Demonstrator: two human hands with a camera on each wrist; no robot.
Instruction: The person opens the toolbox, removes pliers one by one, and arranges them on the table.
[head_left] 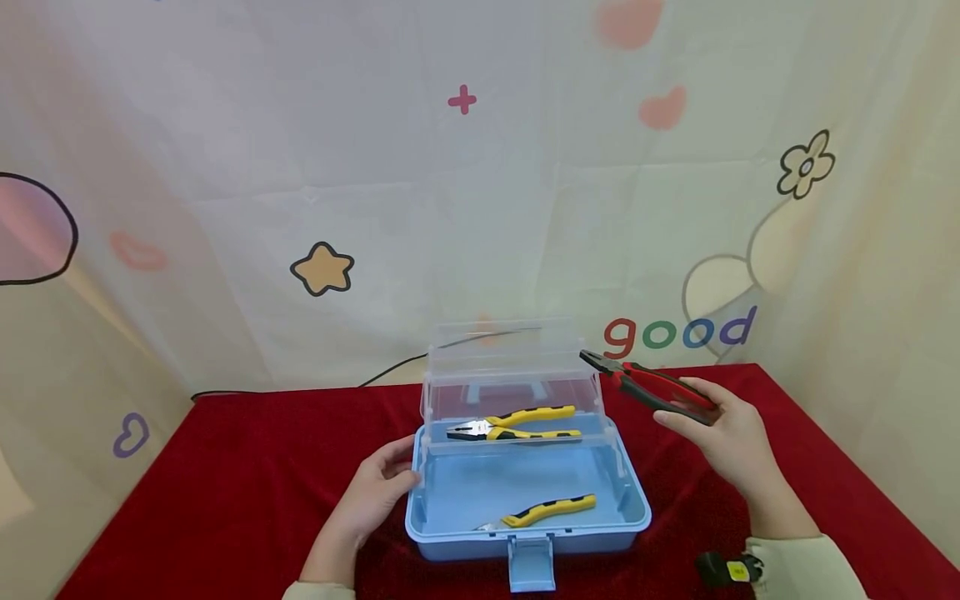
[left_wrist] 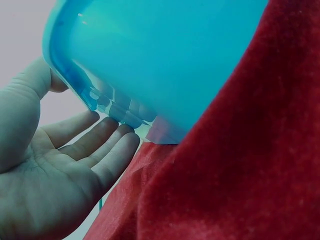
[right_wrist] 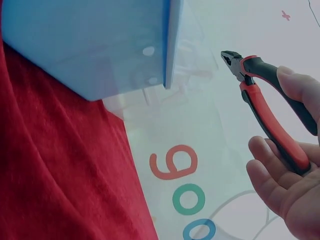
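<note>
A light-blue toolbox stands on the red cloth with its clear lid raised. At its left side is my left hand, thumb at the rim and fingers extended along the outer wall; the fingertips reach the box's edge. My right hand grips red-and-black pliers by their spread handles, raised right of the lid with the nose pointing left. Inside the box, yellow-and-black pliers lie at the back, behind clear plastic. Another yellow-and-black handle shows near the front wall, which partly hides its tool.
A blue latch hangs down at the toolbox's front. The red cloth spreads on both sides. Behind stands a pale printed curtain, with a thin black cable before it. A black device with a yellow label is at the right wrist.
</note>
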